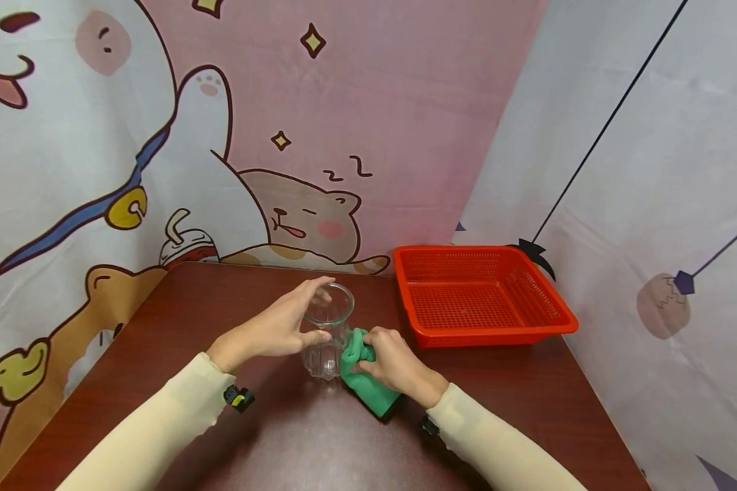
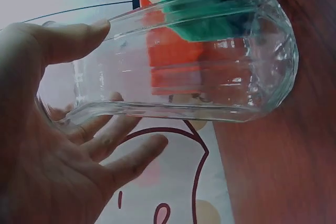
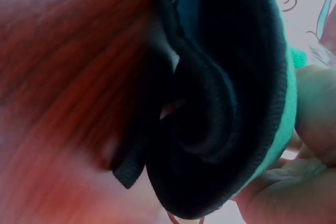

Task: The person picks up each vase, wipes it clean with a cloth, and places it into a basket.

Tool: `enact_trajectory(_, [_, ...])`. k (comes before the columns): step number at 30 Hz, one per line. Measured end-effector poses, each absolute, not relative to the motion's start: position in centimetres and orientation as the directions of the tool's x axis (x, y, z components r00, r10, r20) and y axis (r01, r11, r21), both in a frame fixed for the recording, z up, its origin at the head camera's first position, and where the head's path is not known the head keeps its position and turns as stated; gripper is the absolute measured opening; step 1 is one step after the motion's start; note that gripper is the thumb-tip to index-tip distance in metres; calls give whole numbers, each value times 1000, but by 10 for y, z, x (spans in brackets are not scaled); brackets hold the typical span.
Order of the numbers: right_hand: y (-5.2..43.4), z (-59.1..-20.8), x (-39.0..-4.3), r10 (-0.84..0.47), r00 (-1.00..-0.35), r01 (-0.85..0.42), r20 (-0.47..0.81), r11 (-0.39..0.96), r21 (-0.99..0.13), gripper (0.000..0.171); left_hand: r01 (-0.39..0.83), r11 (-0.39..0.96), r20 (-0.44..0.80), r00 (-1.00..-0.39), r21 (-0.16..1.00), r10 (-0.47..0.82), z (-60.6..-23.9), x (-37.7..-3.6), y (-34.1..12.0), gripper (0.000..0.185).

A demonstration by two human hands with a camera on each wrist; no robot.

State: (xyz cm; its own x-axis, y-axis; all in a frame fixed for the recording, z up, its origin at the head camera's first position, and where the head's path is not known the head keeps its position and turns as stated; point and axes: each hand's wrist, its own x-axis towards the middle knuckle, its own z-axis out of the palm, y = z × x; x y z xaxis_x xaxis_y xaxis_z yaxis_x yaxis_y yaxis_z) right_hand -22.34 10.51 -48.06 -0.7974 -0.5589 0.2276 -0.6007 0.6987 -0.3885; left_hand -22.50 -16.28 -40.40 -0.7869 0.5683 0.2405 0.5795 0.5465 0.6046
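A clear, ribbed glass vase [image 1: 323, 360] stands upright on the brown table, its round rim facing up. My left hand [image 1: 278, 326] holds it loosely around the neck, with the thumb on the near side and fingers behind. In the left wrist view the outer fingers [image 2: 139, 158] spread away from the glass. My right hand [image 1: 399, 365] pinches a folded green cloth [image 1: 371, 390] between thumb and fingers, right beside the vase. The cloth's dark underside [image 3: 215, 182] curls in the right wrist view, hiding much of the right hand.
A red plastic basket [image 1: 426, 333] with perforated sides sits at the back right of the brown table [image 1: 319, 436]. Cartoon-printed fabric [image 1: 405, 123] hangs behind the table and along both sides.
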Motion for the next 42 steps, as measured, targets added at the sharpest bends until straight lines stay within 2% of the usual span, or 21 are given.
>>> enact_trajectory(11, [105, -484, -222, -562, -800, -598, 212, 713, -365, 27, 548, 744, 195, -835, 383, 515, -394, -213, -159, 97])
enact_trajectory(16, [104, -485, -221, -557, -805, -590, 205, 716, -372, 34, 543, 794, 187, -840, 275, 510, -391, -211, -157, 98])
enact_trajectory(19, [104, -486, -220, -556, -805, -590, 207, 714, -376, 37, 547, 797, 187, -837, 255, 514, -391, -211, -157, 98])
enact_trajectory(24, [103, -488, -220, -554, -801, -597, 226, 708, -378, 35, 564, 764, 212, -825, 312, 523, -395, -213, -159, 98])
enact_trajectory(32, [104, -490, -220, -550, -797, -602, 248, 696, -391, 33, 599, 570, 328, -795, 563, 511, -413, -216, -165, 96])
enact_trajectory(42, [105, -486, -221, -536, -807, -588, 249, 687, -427, 29, 592, 473, 412, -801, 652, 435, -431, -215, -165, 95])
